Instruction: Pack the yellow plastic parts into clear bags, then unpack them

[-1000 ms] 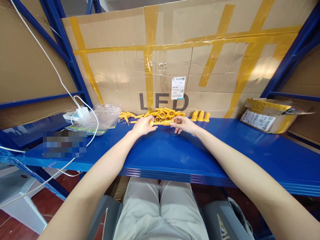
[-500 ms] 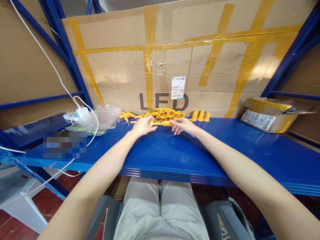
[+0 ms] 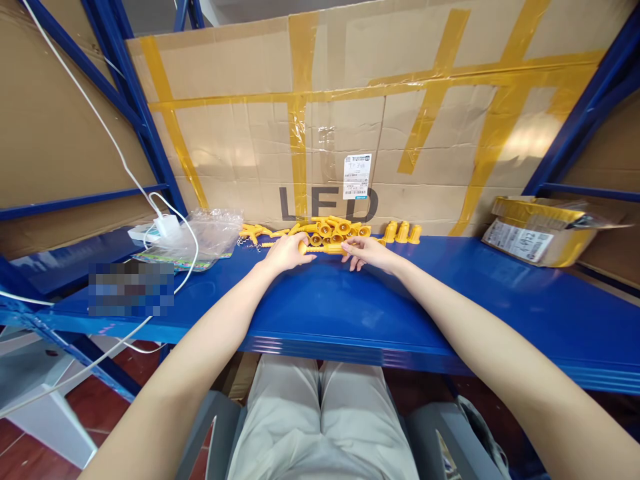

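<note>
My left hand (image 3: 289,252), thumb and fingers curled, grips the flared end of a yellow ribbed plastic piece (image 3: 320,249). The piece lies level, just in front of a pile of similar yellow plastic parts (image 3: 336,228) with round hollow ends. At its other end, the fingertips of my right hand (image 3: 367,253) pinch the thicker section. Whether it is one part or two joined ones, I cannot tell. Three yellow caps (image 3: 402,232) stand upright to the right of the pile. Left of it are thin yellow pieces (image 3: 254,231) and small silvery coils (image 3: 256,245).
A blue shelf (image 3: 320,307) carries everything. Behind it stands a large taped cardboard sheet (image 3: 240,147). To the left are a clear plastic bag (image 3: 215,233), a white power strip (image 3: 165,229) with cables and a blurred-out item (image 3: 131,288). A small open carton (image 3: 540,231) sits right.
Both hands keep their hold on the yellow piece. The right fingers have shifted very slightly; otherwise only a small camera movement shows.
</note>
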`<action>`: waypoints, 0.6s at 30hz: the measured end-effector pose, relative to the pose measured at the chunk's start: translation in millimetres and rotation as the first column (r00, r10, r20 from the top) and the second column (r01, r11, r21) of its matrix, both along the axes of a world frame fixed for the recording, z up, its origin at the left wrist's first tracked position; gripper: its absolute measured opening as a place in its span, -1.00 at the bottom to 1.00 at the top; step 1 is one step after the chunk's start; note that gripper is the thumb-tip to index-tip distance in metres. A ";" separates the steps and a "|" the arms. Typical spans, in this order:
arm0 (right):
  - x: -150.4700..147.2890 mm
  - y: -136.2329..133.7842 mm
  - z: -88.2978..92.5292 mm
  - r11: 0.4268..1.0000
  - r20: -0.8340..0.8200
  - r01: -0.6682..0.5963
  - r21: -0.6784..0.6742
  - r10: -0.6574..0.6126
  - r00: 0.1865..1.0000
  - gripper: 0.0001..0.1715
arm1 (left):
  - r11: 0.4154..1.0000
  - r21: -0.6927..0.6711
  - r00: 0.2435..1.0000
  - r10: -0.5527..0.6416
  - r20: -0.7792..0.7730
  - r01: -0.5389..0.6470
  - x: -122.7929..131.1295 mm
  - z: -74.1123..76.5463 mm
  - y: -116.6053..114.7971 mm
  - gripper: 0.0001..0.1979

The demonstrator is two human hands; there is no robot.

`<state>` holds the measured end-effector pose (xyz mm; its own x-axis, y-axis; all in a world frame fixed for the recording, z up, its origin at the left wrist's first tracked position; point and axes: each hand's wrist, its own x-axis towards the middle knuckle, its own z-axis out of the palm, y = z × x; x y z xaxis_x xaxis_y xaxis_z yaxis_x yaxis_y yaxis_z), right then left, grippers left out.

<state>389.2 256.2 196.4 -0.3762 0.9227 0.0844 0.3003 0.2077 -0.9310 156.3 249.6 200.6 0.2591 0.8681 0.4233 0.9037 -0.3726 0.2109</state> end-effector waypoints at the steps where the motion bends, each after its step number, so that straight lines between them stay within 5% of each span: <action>1: 0.8 1.8 -1.4 1.000 -0.014 -0.017 0.019 0.018 1.000 -0.64 | 1.000 0.000 1.000 -0.001 0.004 0.001 -0.1 0.3 0.0 -0.62; 18: 3.6 0.2 -1.3 0.988 0.011 -0.037 0.147 0.036 0.999 -0.50 | 1.000 0.017 1.000 0.001 0.007 -0.001 -0.6 0.6 -1.4 -0.61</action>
